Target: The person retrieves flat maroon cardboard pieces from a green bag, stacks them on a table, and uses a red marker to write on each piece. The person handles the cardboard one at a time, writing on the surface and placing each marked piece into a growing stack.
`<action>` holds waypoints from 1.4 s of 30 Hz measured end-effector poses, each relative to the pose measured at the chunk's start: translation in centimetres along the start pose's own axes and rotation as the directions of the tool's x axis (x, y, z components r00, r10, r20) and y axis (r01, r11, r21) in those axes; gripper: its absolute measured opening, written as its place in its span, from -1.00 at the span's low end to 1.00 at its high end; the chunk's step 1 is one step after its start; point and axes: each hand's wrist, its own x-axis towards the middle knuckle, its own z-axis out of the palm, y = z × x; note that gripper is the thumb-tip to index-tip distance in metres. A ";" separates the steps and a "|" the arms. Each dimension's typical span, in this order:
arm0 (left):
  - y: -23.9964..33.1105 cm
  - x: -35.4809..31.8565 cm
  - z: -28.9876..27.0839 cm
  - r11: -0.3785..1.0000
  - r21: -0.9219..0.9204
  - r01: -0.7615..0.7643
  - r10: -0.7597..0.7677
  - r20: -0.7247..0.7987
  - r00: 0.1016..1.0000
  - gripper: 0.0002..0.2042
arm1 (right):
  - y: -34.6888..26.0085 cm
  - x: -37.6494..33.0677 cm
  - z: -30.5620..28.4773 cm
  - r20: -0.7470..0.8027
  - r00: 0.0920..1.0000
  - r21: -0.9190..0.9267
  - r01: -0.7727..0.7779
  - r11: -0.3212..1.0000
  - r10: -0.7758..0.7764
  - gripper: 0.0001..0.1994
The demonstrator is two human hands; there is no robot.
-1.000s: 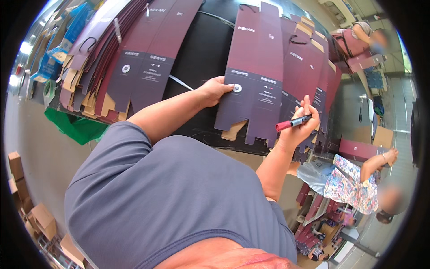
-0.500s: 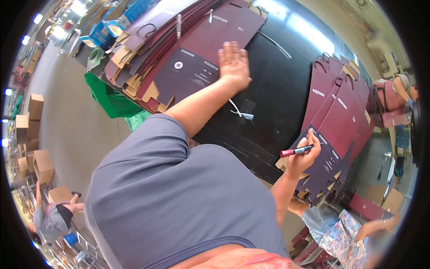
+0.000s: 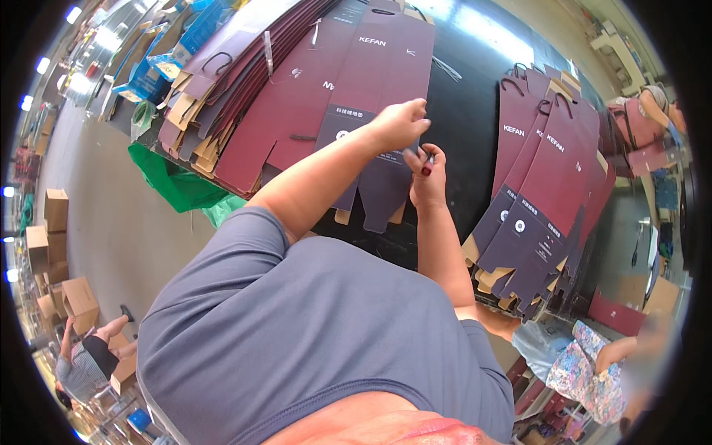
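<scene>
My right hand (image 3: pixel 428 185) is closed round a marker pen (image 3: pixel 427 165), its dark red end pointing down toward me. Just above it and to the left, my left hand (image 3: pixel 399 124) has its fingers curled in; whether anything is in them is hidden. Both hands are over the right edge of a flattened maroon-and-dark-purple carton (image 3: pixel 378 67), which has white print and a handle slot near its far end. This carton lies partly on the left stack of similar cartons (image 3: pixel 293 96) and partly on the black table (image 3: pixel 463 133).
Another pile of flat cartons (image 3: pixel 552 163) with black cord handles lies on the right. Blue boxes (image 3: pixel 182 48) stand at far left, above green plastic (image 3: pixel 167 178). A person in a flowered garment (image 3: pixel 589 371) is at lower right. Brown boxes (image 3: pixel 80 297) stand on the left floor.
A carton from the left stack has shifted right onto the black table. My right hand has moved left from the right pile with the marker; my left hand has gone from flat to curled.
</scene>
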 end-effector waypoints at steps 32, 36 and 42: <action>-6.3 -4.4 3.4 0.903 0.159 0.399 -0.399 -0.032 0.916 -0.50 | 2.9 -1.4 -12.9 -0.104 0.862 -0.530 0.374 0.761 -0.496 -0.88; -6.3 -4.6 3.3 0.913 0.136 0.385 -0.386 -0.022 0.922 -0.51 | 3.3 -1.1 -13.2 -0.102 0.851 -0.560 0.378 0.737 -0.514 -0.85; -6.1 -4.7 3.4 0.914 0.127 0.384 -0.382 -0.045 0.923 -0.57 | 2.8 -1.3 -12.8 -0.036 0.839 -0.662 0.387 0.642 -0.543 -0.85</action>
